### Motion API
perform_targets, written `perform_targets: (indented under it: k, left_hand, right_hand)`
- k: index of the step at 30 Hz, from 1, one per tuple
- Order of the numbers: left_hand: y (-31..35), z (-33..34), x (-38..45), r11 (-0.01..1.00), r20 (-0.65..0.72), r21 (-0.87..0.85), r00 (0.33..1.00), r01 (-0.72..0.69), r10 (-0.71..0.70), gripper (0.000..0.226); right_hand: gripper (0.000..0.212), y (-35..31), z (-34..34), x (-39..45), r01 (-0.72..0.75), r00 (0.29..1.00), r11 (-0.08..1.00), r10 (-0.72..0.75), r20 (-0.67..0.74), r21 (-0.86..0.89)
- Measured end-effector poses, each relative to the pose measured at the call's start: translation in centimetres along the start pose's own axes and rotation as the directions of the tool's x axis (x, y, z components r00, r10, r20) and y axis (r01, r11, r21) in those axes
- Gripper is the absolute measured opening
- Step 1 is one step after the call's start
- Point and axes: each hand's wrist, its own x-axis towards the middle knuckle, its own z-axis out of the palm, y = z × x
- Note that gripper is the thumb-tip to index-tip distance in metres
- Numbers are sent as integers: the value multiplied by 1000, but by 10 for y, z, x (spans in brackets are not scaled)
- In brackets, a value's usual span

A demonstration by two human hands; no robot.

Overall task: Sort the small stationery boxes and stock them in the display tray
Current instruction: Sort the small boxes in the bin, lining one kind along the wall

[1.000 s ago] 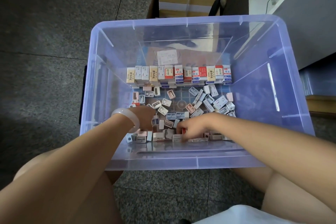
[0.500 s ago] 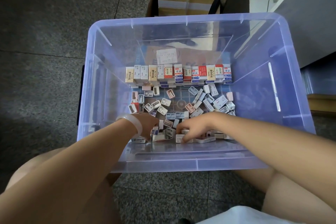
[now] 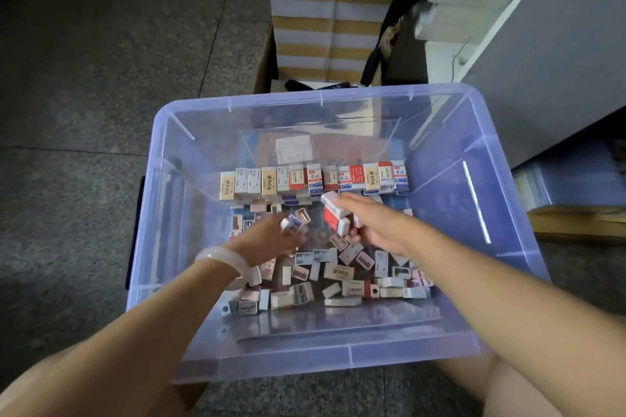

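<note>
Clear plastic bin [image 3: 487,220] on stone floor [image 3: 84,78], between knees. Cardboard carton [image 3: 325,27] behind it.

Neat row [image 3: 315,179] of upright boxes stands along bin's far wall: roughly fourteen, exact count blurred. Loose pile [image 3: 338,278] on near floor of bin: several dozen, too jumbled to count.

Right hand [image 3: 376,227] grips small stack, red-and-white boxes [image 3: 335,217], about three. Left hand [image 3: 271,237] pinches two small boxes [image 3: 295,221], bangle [image 3: 230,262] on wrist.

Step judged: carry handfuls to row. Do well: match labels, set upright, faces forward, butt against row's front without toppling it.
</note>
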Motion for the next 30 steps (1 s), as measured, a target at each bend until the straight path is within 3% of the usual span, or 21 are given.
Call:
perform_targets:
  k: [2, 4, 6, 7, 11, 14, 20, 27, 30]
  left_hand:
    - [8, -7, 0, 961, -47, -276, 999, 13, -27, 13]
    - [15, -14, 2, 806, -14, -589, 995, 68, -94, 11]
    - [22, -18, 9, 612, 2, -778, 975, 140, -221, 18]
    - [26, -18, 12, 563, -1, -811, 962, 159, -273, 20]
    - [42, -6, 25, 491, 27, -843, 928, 221, -371, 23]
    - [47, 6, 35, 448, 62, -858, 917, 250, -393, 16]
    - [54, 18, 46, 379, 65, -894, 907, 238, -415, 22]
    - [45, 18, 44, 464, -39, -869, 910, 173, -414, 16]
    - [44, 19, 41, 414, -39, -899, 919, 139, -393, 17]
  right_hand:
    - [15, -6, -4, 3, 63, 990, 972, -33, -135, 225]
    - [25, -8, -9, 7, 82, 982, 932, -16, -189, 352]
    - [39, -7, -10, 13, 80, 975, 937, -3, -221, 341]
    - [43, -7, -9, 16, 80, 965, 957, -4, -262, 279]
    - [36, -13, -5, 35, 85, 854, 981, -162, -495, -174]
    - [37, -21, -2, 48, 64, 805, 955, -222, -550, -290]
    - [35, -17, 4, 59, 49, 757, 875, -347, -553, -481]
    - [32, -9, 7, 66, 37, 698, 758, -486, -526, -651]
    - [33, -4, 7, 66, 32, 703, 675, -539, -464, -737]
